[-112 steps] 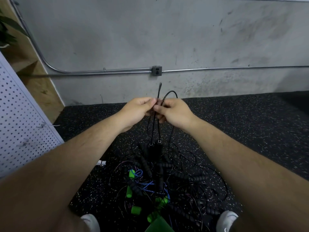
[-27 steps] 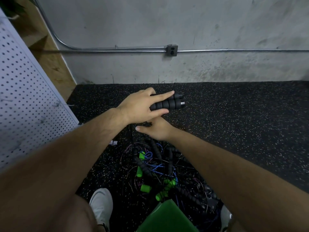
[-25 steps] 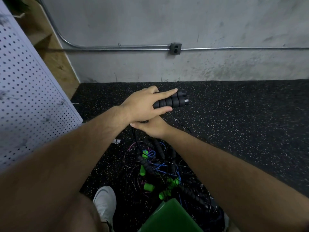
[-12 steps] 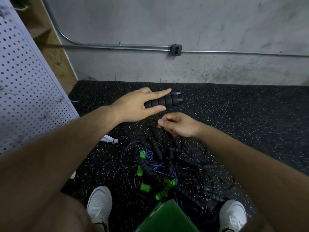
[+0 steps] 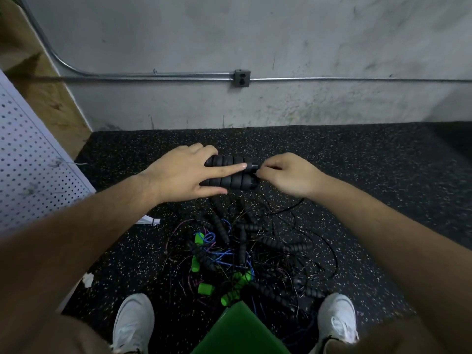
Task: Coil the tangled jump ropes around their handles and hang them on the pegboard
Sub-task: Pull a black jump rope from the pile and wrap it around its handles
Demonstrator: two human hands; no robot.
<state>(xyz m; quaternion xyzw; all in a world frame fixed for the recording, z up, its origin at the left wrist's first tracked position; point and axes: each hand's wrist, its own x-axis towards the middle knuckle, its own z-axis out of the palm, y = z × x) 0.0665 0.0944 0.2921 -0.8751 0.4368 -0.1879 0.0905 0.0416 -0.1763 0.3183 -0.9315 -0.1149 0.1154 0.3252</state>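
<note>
Mid-frame, my left hand (image 5: 186, 172) gripped both handles (image 5: 237, 183) while my right hand (image 5: 291, 175) pinched the rope (image 5: 293, 205); I needed snug, even loops.

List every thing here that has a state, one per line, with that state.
left hand, grips the black handles
black handles, side by side, no coils visible
right hand, pinches the black cord at the handle ends
black cord, loose, trailing to the rope pile
rope pile, tangled on the floor
pegboard, no rope hung on visible part
</note>
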